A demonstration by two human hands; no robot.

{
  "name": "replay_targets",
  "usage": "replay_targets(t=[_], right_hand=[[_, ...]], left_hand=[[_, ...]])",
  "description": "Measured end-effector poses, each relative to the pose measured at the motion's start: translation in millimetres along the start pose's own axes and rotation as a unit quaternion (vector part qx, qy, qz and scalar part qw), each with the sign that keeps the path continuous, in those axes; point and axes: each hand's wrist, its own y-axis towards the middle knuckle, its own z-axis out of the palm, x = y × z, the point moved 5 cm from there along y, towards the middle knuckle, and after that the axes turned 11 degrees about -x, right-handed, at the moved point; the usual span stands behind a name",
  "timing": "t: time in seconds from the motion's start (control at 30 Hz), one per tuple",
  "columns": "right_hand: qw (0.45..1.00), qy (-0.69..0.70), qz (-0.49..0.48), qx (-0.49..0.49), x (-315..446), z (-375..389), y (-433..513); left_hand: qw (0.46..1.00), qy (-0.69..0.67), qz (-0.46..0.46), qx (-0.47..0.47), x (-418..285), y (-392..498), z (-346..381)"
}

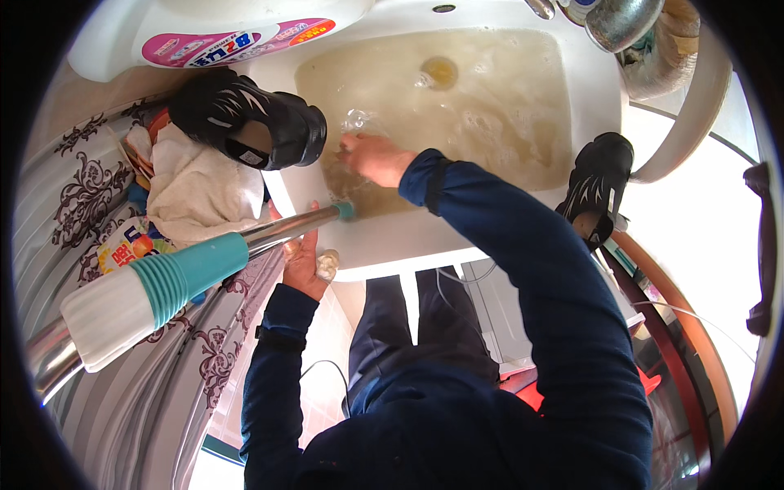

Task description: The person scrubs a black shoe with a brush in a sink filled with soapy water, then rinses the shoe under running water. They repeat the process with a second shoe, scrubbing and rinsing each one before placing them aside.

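My left hand (301, 263) is at the near left rim of a white sink (404, 245), around a metal pole (288, 226) with a teal and white grip (184, 278). The pole's teal end (345, 211) reaches over the murky brown water (478, 135). My right hand (376, 158) is at the left part of the water, its fingers bent and their tips partly under the surface. Whether those fingers hold anything is hidden. A small cream-coloured lump (327, 264) sits beside my left wrist.
Black shoes (245, 119) (597, 190) rest at the sink's left and right rims. A large white detergent bottle (214, 37) lies across the upper left. A beige towel (199, 184) and a patterned curtain (92, 196) are at left. A metal tap (621, 24) projects at upper right.
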Motion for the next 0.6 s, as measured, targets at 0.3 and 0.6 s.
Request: replay_targets(t=[0.3,0.6], right_hand=[[0.988,-0.111,-0.054,-0.093,-42.6,-54.2,35.5],[0.99,-0.095,-0.101,-0.022,-36.1,-38.0,-17.5]], left_hand=[[0.994,-0.052,-0.025,0.091,7.3,6.9,-12.9],[1.0,-0.013,-0.007,0.014,-2.4,-1.8,2.7]])
